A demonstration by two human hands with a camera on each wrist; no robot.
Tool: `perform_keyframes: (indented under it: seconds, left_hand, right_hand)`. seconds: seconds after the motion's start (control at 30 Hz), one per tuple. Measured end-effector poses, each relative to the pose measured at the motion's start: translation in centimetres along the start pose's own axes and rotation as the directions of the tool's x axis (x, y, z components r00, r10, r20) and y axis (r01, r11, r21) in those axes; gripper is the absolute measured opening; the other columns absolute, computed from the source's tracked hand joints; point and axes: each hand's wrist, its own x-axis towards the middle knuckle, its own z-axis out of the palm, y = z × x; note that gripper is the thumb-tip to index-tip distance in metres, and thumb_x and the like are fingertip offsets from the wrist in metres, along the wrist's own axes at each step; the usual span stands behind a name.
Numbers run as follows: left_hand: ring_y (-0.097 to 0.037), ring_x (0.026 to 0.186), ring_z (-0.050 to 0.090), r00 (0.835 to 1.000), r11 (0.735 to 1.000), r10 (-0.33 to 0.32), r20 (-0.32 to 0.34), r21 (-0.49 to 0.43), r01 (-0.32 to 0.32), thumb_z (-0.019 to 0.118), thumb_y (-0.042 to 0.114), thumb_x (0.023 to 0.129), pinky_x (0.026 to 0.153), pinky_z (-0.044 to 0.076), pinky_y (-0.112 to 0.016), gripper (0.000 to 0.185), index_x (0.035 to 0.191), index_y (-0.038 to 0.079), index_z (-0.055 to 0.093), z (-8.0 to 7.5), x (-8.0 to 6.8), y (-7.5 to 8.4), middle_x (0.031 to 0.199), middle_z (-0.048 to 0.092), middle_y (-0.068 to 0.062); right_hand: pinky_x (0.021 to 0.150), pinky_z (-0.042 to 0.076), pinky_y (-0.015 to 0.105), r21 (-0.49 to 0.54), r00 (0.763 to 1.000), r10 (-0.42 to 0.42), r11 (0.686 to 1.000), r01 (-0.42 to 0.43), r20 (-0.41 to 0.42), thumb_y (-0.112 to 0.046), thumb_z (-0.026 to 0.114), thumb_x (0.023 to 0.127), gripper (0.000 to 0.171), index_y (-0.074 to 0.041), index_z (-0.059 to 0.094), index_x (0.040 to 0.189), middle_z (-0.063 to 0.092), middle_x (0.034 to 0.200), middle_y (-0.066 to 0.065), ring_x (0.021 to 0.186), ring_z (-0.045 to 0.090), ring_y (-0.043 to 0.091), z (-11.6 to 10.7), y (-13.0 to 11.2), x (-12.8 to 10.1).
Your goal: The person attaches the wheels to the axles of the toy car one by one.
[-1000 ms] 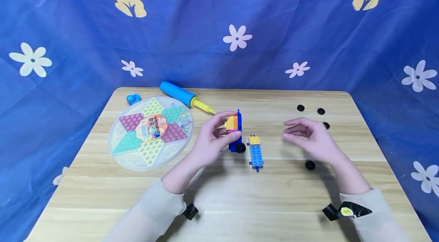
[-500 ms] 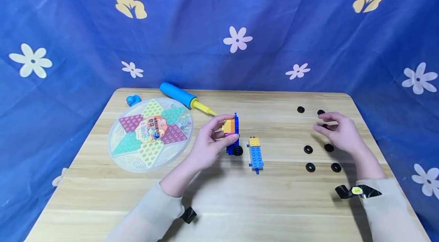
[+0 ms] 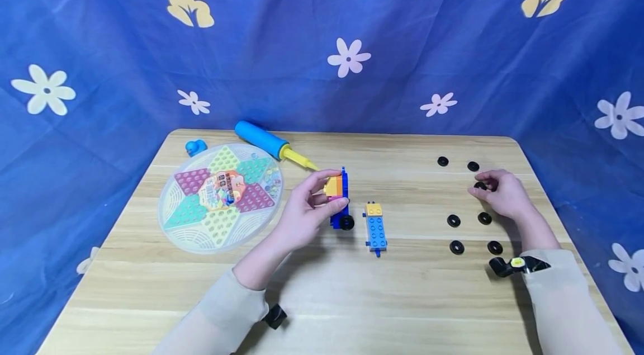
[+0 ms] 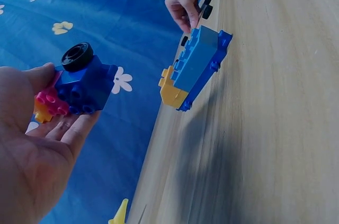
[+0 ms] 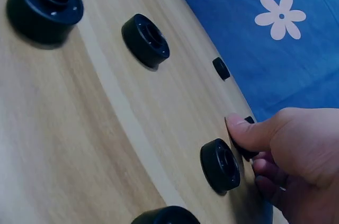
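My left hand grips a toy block car above the table, with yellow, orange and pink bricks on a dark blue base. One black wheel is fitted on that base in the left wrist view. Just right of it lies a second block car, light blue with a yellow end and no wheels on its pegs. Far to the right, my right hand pinches a loose black wheel at the tabletop between thumb and fingers. In the right wrist view the thumb and fingers partly hide this wheel.
Other loose black wheels lie around the right hand. On the left are a round Chinese checkers board, a blue toy duck and a blue and yellow hand pump. A blue flowered cloth hangs behind the wooden table.
My right hand has moved right, from beside the light blue car to the loose wheels, and now pinches one. The left hand, still gripping its car, has shifted slightly left and down.
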Motion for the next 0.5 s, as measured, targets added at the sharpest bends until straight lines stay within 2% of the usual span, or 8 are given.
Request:
perform_keyframes:
  seconds: [0.1,0.2,0.4,0.5]
  left_hand:
    - [-0.026,0.109,0.074,1.000,1.000,0.006,-0.007,0.011,-0.006,0.076,0.008,0.099,0.081,0.063,-0.033,0.051,0.146,0.021,0.060,-0.1,-0.1,0.1,0.151,0.056,-0.010]
    - [-0.026,0.106,0.075,1.000,1.000,0.010,-0.008,0.021,-0.010,0.076,0.008,0.099,0.078,0.063,-0.032,0.051,0.146,0.021,0.060,-0.1,-0.2,0.3,0.150,0.058,-0.009]
    - [-0.025,0.098,0.076,1.000,1.000,0.011,0.006,0.012,-0.011,0.076,0.008,0.099,0.074,0.062,-0.029,0.051,0.146,0.020,0.060,0.1,-0.1,0.6,0.142,0.063,-0.010]
    - [-0.026,0.093,0.076,1.000,1.000,0.004,0.015,0.008,-0.004,0.076,0.008,0.100,0.067,0.059,-0.026,0.051,0.147,0.020,0.059,0.3,-0.1,0.6,0.140,0.064,-0.010]
  right_hand:
    - [0.067,0.045,0.023,0.007,1.000,0.008,1.000,-0.008,-0.010,-0.020,0.082,0.096,0.038,0.010,0.070,0.117,0.065,0.095,0.016,0.084,0.057,0.025,-0.1,-0.1,0.1]
    - [0.065,0.044,0.022,-0.010,1.000,-0.006,1.000,0.006,-0.016,-0.019,0.081,0.097,0.033,0.008,0.070,0.112,0.065,0.091,0.013,0.081,0.056,0.023,-0.1,-0.2,0.0]
    - [0.071,0.044,0.030,-0.028,0.997,-0.050,0.998,0.048,-0.057,-0.014,0.076,0.100,0.029,0.009,0.070,0.118,0.064,0.104,0.023,0.088,0.060,0.031,-0.3,-1.0,-0.7]
    - [0.071,0.045,0.026,-0.018,0.994,-0.067,0.998,0.065,-0.090,-0.011,0.074,0.101,0.029,0.009,0.068,0.122,0.063,0.111,0.026,0.091,0.062,0.035,-0.8,-1.9,-1.1]
